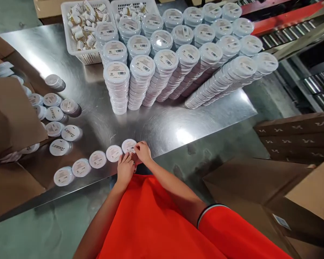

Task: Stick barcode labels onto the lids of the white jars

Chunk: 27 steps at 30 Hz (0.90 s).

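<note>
I had both hands on the last tin [128, 145] at the right end of a row of tins [97, 159] laid flat, sticker side up, along the near edge of the steel worktop [164, 122]. My left hand [125, 169] was not clenched. Its fingers lay stretched out with the tips pressing on the tin's near rim to steady it. My right hand [143, 151] had its fingertips pinched together at the tin's right rim, a small tight grip, though I could not tell whether they held the rim itself or the edge of the sticker on top. As I judged it, the step in hand was the handling of this one tin's top face, with the others in the row lying untouched to my left. The next move called for a light, steady touch. The tin sat close to the worktop's edge, just in front of my body, and a hard push could have sent it off or knocked it into its neighbour. Farther back stood leaning stacks of tins [140, 82] in close ranks, with white baskets [78, 54] of small pieces behind them. Lettered tins [59, 147] lay loose to the left beside a cardboard flap [10, 115].
</note>
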Available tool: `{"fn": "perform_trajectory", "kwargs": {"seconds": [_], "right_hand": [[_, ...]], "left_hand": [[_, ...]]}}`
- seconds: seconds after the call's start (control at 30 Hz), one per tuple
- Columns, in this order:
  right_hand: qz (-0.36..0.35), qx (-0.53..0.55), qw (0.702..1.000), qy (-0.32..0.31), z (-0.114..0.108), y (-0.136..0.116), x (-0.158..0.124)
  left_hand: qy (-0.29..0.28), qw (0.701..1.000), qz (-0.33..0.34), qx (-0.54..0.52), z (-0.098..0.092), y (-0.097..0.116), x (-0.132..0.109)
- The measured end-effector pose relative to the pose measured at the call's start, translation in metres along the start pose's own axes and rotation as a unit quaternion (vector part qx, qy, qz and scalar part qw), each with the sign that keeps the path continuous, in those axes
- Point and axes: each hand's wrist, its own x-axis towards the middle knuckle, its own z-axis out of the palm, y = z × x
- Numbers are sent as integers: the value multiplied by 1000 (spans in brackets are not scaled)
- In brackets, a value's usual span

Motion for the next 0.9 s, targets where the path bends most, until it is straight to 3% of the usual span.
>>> {"fn": "perform_trajectory", "kwargs": {"seconds": [0.13, 0.3, 0.43, 0.53, 0.63, 0.7, 0.8, 0.9], "right_hand": [[6, -107, 994, -11, -6, -9, -2], [24, -97, 994, -34, -9, -9, 8], [-4, -82, 996, -38, -12, -6, 15], [10, -70, 997, -27, -20, -5, 9], [-29, 30, 999, -18, -29, -5, -11], [-82, 156, 982, -74, -30, -7, -28], [-110, 318, 919, -204, -24, -14, -51], [-82, 378, 891, -239, -15, -24, -62]], "left_hand": [[-13, 1000, -13, 0, -1, 0, 1], [-22, 1000, -16, -7, -5, 2, 3], [0, 998, -32, -52, -6, 1, 5], [49, 987, -43, -144, -7, 1, 2], [165, 936, -101, -293, -9, 4, -9], [224, 876, -176, -390, -13, 6, -17], [233, 796, -249, -500, -19, 8, -28], [232, 743, -261, -572, -24, 8, -34]]}}
